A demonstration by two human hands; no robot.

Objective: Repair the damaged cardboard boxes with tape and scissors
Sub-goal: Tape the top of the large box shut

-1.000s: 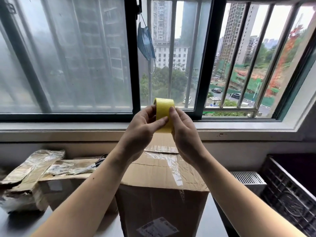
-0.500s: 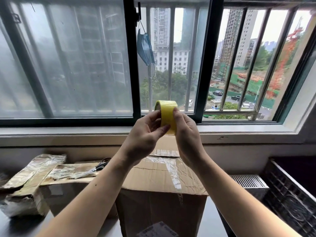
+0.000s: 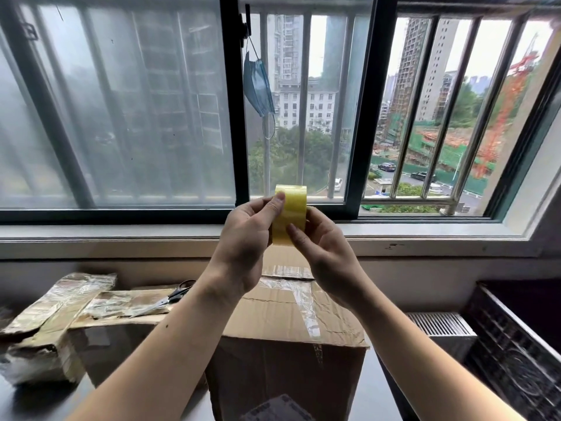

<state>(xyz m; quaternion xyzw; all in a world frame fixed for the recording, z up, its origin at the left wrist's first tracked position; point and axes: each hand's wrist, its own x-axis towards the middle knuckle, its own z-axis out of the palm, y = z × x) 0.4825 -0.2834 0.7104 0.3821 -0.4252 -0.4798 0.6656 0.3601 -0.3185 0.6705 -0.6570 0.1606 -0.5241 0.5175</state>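
A yellow tape roll [image 3: 290,212] is held up in front of the window, edge-on to me. My left hand [image 3: 246,241] grips it from the left, thumb laid on the top of its outer face. My right hand [image 3: 324,250] grips it from the right, thumb pressed on the lower face. Below my hands stands a brown cardboard box [image 3: 291,326] with old clear tape across its creased, torn top. A second, flatter damaged box [image 3: 100,314] lies to the left, and scissors [image 3: 171,297] with black handles rest on it.
Crumpled taped cardboard pieces [image 3: 51,302] lie at far left. A black crate [image 3: 516,338] stands at right with a white grille [image 3: 437,325] beside it. The windowsill [image 3: 121,235] runs behind, and a blue mask [image 3: 258,86] hangs on the window frame.
The roll has turned in my hands. My left thumb slid up to the top of its face and my right thumb moved down its front. The view shifted slightly.
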